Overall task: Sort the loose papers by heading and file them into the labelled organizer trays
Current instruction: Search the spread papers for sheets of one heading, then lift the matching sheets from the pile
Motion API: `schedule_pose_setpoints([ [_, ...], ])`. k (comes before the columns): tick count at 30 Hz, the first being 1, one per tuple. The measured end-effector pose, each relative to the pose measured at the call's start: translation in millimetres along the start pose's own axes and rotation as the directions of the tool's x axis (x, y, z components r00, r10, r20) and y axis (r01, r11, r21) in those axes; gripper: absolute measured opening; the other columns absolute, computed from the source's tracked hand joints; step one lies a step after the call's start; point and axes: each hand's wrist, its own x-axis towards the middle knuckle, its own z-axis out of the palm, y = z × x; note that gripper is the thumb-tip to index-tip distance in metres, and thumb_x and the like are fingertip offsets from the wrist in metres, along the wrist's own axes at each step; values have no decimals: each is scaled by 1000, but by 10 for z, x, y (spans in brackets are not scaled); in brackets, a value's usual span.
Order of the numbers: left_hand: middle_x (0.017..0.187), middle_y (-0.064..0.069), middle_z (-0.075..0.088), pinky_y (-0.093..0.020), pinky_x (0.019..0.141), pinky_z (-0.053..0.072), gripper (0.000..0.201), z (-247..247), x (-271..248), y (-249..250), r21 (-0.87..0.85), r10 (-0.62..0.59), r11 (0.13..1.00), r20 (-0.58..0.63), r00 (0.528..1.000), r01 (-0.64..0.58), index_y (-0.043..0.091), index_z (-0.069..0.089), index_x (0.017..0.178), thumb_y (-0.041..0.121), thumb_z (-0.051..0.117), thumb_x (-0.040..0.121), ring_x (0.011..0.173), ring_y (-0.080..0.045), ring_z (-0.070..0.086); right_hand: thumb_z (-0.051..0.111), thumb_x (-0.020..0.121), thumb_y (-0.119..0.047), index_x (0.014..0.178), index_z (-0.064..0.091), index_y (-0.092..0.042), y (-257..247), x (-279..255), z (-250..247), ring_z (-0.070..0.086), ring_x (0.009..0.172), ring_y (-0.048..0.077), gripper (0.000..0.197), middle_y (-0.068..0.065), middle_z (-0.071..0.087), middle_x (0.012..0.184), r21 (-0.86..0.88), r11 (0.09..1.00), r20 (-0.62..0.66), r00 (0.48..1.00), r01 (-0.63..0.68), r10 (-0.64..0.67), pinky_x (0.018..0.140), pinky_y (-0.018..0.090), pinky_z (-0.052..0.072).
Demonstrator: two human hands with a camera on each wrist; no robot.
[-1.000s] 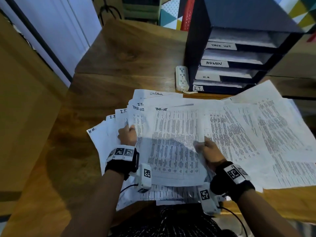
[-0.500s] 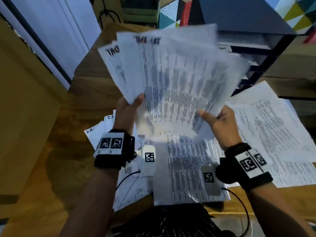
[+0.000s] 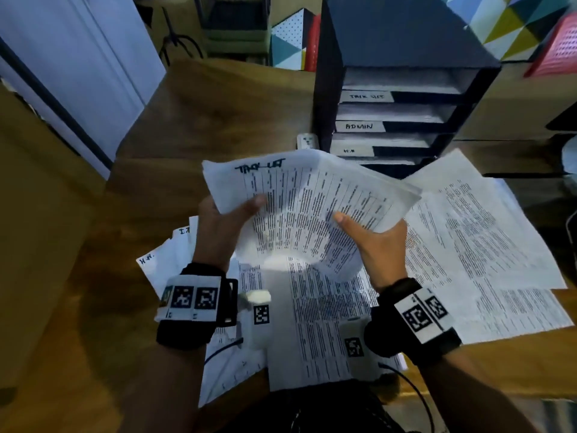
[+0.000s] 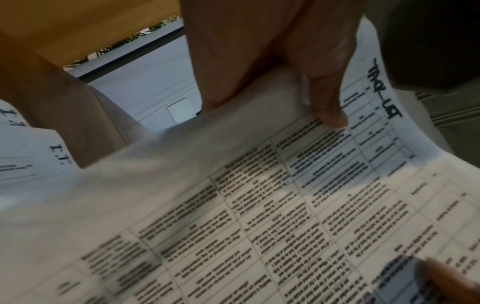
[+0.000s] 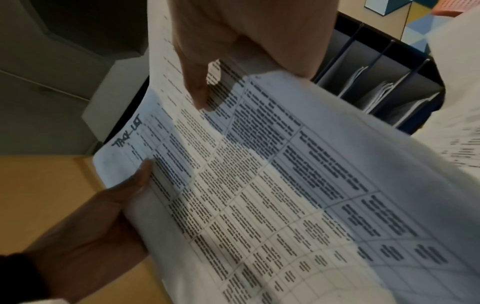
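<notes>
Both hands hold a stack of printed papers [image 3: 312, 198] headed "TASK LIST" in the air above the desk. My left hand [image 3: 228, 220] grips its left edge, thumb on top [image 4: 330, 107]. My right hand [image 3: 371, 242] grips the lower right edge, thumb on the print [image 5: 197, 90]. The stack [image 4: 259, 205] sags between them and tilts toward the dark organizer [image 3: 402, 35]. Its trays carry labels: TASK LIST [image 3: 366, 96], ADMIN [image 3: 359, 126] and H.R [image 3: 349, 150]; the stack hides the lowest tray. Loose papers [image 3: 468, 232] cover the desk, some at the left headed I.T. and H.R. [image 3: 156, 260].
A white power strip [image 3: 307, 141] lies against the organizer's left foot. The wooden desk [image 3: 187, 126] is bare at the left and back. A white door [image 3: 78, 57] stands at the left, coloured boxes [image 3: 290, 42] behind the desk. Wrist-camera cables [image 3: 418, 398] hang at the desk's front edge.
The hands gathered task-list sheets from the desk and raised them as a fan. Now the sheets are squared into one stack, lowered and tipped toward the organizer.
</notes>
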Motion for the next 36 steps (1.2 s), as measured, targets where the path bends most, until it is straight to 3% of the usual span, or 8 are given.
schedule_pose_setpoints([
  [9,100,5,70,-20,77,56,36,187,99,-274,99,-102,991,118,988,91,28,61,99,18,76,67,90,-2,67,68,79,-5,87,57,-29,268,170,-217,64,71,-7,27,-9,66,85,-85,987,34,990,-137,140,70,14,55],
  [12,111,1,61,-6,77,49,36,358,207,-500,162,-168,976,118,979,148,15,55,116,2,64,83,87,13,62,64,84,-10,76,51,-25,294,322,-397,55,55,-14,22,-9,55,72,-165,975,-52,988,-149,142,55,5,47],
  [14,105,-2,63,-16,84,46,24,559,327,-540,234,-175,961,99,980,148,10,55,112,10,59,88,93,-4,62,61,86,-9,81,49,-20,221,513,-585,53,58,-13,17,-12,50,73,-178,978,-154,985,-107,79,57,6,46],
  [18,73,3,50,-7,49,40,8,1075,666,-432,304,-222,934,88,971,186,11,51,96,15,55,91,63,-8,44,56,90,-11,111,44,-9,95,933,-1013,58,94,16,24,4,58,108,-272,951,-255,964,-149,78,85,31,50],
  [24,91,-7,57,-40,92,43,17,1622,1069,-430,269,-356,903,38,934,334,17,53,73,22,62,86,91,-21,54,49,92,-3,111,45,-7,61,1065,-1555,57,98,21,20,15,59,117,-270,918,-189,950,-292,247,88,33,48],
  [27,106,-9,58,-44,99,43,26,1815,1170,-385,211,-402,895,-4,916,393,5,59,106,21,63,86,103,-26,55,50,92,-4,110,51,-6,91,999,-1761,60,105,24,18,13,61,120,-164,936,-92,949,-312,300,90,35,49],
  [32,118,-17,59,-44,102,45,42,2023,1396,-199,204,-359,909,-60,931,364,-1,52,123,20,60,87,109,-30,57,48,94,-9,109,59,-12,-76,1095,-1888,56,48,11,18,6,69,88,-155,936,1,947,-316,320,40,18,38],
  [36,105,-9,56,-38,89,43,35,2068,1584,-91,233,-367,894,-106,924,382,-1,55,113,25,56,91,91,-21,52,45,94,-2,100,55,-8,-189,1525,-1854,40,32,5,13,3,63,74,11,940,-45,939,-341,341,31,15,29],
])
